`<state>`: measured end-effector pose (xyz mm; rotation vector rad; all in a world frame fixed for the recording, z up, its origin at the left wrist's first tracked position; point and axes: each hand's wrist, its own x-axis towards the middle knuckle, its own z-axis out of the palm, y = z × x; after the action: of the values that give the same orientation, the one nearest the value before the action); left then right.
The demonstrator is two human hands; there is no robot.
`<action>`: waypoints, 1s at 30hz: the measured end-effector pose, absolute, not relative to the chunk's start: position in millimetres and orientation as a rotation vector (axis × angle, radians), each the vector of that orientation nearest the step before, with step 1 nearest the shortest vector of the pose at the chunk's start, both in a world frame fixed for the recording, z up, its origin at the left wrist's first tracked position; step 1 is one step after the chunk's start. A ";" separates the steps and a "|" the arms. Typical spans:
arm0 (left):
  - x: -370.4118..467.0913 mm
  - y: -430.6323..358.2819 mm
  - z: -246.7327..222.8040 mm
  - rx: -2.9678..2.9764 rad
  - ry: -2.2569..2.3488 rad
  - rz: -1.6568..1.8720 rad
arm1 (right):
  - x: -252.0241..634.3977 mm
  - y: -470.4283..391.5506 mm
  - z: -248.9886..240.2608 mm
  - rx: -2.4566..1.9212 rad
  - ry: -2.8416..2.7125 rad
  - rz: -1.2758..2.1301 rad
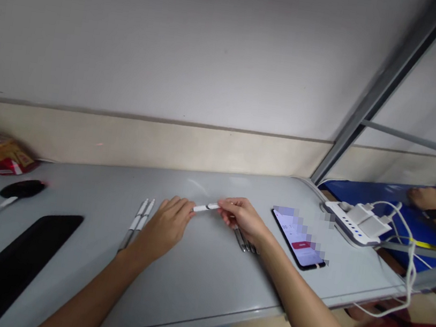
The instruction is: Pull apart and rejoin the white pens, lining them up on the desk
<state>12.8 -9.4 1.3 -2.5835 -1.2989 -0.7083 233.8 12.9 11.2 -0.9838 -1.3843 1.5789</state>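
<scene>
While a wall (200,58) backs the grey desk (207,270), both hands' fingers (185,206) (226,206) hold a pen (204,207).

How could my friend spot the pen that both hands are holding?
Find the grey desk. Near its middle, the left hand and right hand hold one white pen between them. It spans both hands, while the two pens beside the left hand lie on the desk.
</scene>
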 end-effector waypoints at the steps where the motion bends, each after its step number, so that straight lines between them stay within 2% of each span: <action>1: 13.6 -9.5 1.1 -2.637 -1.323 -0.751 | 232.3 13.3 11.4 -0.962 -1.361 1.493; 4: 14.5 -11.2 2.3 -2.751 -1.370 -0.826 | 232.2 17.2 11.0 -0.811 -1.152 1.442; 9: 11.6 -10.2 5.7 -2.615 -1.481 -0.749 | 245.4 24.1 11.5 -0.559 -0.737 1.741; 14: 2.2 -2.6 2.2 -2.414 -1.553 -0.615 | 249.2 22.8 12.0 -0.455 -0.771 1.754; 23: -21.8 5.4 3.6 -2.108 -1.863 -0.414 | 240.4 20.9 8.8 -0.533 -0.879 1.746; 30: -59.7 24.7 2.4 -2.181 -2.014 -0.571 | 240.5 23.7 6.1 -0.589 -0.916 1.702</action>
<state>-59.7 24.7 2.4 -2.1811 -2.0143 -0.5712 240.5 23.7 6.1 -0.5892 -0.9158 1.7021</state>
